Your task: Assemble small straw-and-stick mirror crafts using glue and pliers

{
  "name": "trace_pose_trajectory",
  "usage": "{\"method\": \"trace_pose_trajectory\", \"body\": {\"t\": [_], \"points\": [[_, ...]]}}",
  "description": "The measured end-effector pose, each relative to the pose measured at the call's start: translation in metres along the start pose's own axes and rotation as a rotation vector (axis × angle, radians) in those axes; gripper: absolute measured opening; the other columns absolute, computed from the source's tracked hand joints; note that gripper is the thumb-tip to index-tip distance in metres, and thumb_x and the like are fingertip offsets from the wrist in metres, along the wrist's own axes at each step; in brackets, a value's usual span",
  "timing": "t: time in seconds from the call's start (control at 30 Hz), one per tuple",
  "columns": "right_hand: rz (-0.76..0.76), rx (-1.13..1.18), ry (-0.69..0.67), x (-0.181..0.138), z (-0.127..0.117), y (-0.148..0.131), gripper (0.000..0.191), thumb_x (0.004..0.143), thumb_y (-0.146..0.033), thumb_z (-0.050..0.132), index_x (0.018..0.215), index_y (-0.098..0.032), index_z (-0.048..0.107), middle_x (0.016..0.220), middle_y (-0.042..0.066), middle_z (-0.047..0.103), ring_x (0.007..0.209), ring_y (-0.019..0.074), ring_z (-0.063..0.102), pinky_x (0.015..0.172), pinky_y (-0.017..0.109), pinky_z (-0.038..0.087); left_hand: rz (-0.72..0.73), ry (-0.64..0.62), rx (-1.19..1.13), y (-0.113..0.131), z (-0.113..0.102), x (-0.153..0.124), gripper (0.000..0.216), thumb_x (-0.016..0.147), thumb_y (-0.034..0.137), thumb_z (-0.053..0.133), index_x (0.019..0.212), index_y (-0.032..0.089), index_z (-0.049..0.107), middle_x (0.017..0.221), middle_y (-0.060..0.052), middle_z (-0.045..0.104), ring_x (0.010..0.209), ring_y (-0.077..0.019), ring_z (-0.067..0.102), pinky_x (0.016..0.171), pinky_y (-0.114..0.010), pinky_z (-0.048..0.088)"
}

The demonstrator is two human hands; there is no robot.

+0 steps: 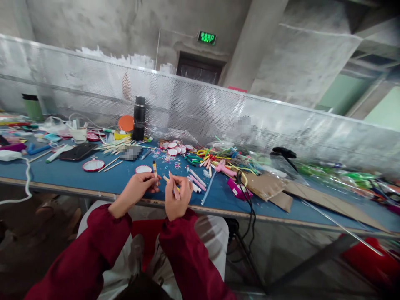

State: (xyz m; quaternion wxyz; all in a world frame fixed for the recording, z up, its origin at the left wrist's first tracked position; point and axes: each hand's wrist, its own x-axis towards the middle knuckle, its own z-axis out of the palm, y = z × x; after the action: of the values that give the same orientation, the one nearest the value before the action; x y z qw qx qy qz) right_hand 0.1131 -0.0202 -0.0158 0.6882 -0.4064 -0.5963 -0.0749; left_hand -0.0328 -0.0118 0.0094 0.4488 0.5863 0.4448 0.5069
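Note:
Over the front edge of the table, my left hand (142, 185) pinches a short tan stick with a dark upper end (154, 168), held upright. Close beside it, my right hand (179, 193) is closed around a pale pink marker-like stick (176, 190), and its exact kind is hard to make out. The two hands are slightly apart. Behind the left hand lies a round white disc with a red rim (143, 169). Several white and lilac marker-like sticks (197, 180) lie just right of my right hand.
A black bottle (139, 118) stands at the back of the blue table (168, 205). Left are a dark phone (78, 151) and wooden sticks (117, 146). A pink glue gun (225, 169), a magenta box with black cables (239, 189) and cardboard (264, 186) lie right.

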Motion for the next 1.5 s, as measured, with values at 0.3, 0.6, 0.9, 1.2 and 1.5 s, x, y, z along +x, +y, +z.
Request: {"method": "trace_pose_trajectory", "body": {"t": [0.3,0.6,0.9,1.2,1.5], "points": [[-0.042,0.107,-0.047,0.008,0.008,-0.003,0.016,0.087,-0.022,0.058,0.072,-0.022,0.053,0.068,-0.003,0.060,0.067,0.0143,0.055,0.082,0.034,0.042,0.089,-0.022,0.100,-0.001,-0.002,0.001,0.036,0.073,0.050,0.070,0.072,0.014,0.067,0.060,0.001,0.063,0.055,-0.0116,0.053,0.054,-0.022,0.042],[-0.079,0.109,-0.144,0.007,0.007,-0.004,0.022,0.088,-0.022,0.055,0.067,-0.022,0.048,0.062,-0.004,0.056,0.065,0.0146,0.051,0.081,0.034,0.040,0.134,0.006,0.162,0.004,0.002,-0.002,0.034,0.073,0.048,0.069,0.069,0.014,0.068,0.059,0.001,0.062,0.055,-0.0127,0.053,0.053,-0.022,0.042],[-0.093,0.084,-0.160,0.006,0.007,-0.004,0.021,0.089,-0.024,0.055,0.069,-0.023,0.049,0.064,-0.003,0.057,0.068,0.0155,0.053,0.082,0.035,0.041,0.168,-0.002,0.206,0.001,0.000,-0.001,0.033,0.077,0.047,0.065,0.071,0.014,0.068,0.061,0.000,0.064,0.057,-0.0134,0.055,0.055,-0.021,0.043],[-0.112,0.088,-0.158,0.006,0.009,-0.002,0.020,0.089,-0.023,0.056,0.070,-0.022,0.050,0.065,-0.004,0.059,0.065,0.0145,0.053,0.083,0.035,0.041,0.169,0.011,0.206,0.004,0.002,-0.002,0.036,0.075,0.050,0.067,0.070,0.014,0.070,0.062,-0.001,0.065,0.058,-0.0140,0.056,0.055,-0.022,0.044],[-0.085,0.069,-0.083,0.005,0.007,-0.001,0.021,0.091,-0.023,0.055,0.071,-0.023,0.050,0.066,-0.002,0.060,0.068,0.0157,0.055,0.077,0.034,0.042,0.122,-0.025,0.121,-0.006,-0.001,0.001,0.033,0.076,0.045,0.067,0.080,0.013,0.071,0.064,0.000,0.064,0.058,-0.0137,0.056,0.056,-0.022,0.044]]}}
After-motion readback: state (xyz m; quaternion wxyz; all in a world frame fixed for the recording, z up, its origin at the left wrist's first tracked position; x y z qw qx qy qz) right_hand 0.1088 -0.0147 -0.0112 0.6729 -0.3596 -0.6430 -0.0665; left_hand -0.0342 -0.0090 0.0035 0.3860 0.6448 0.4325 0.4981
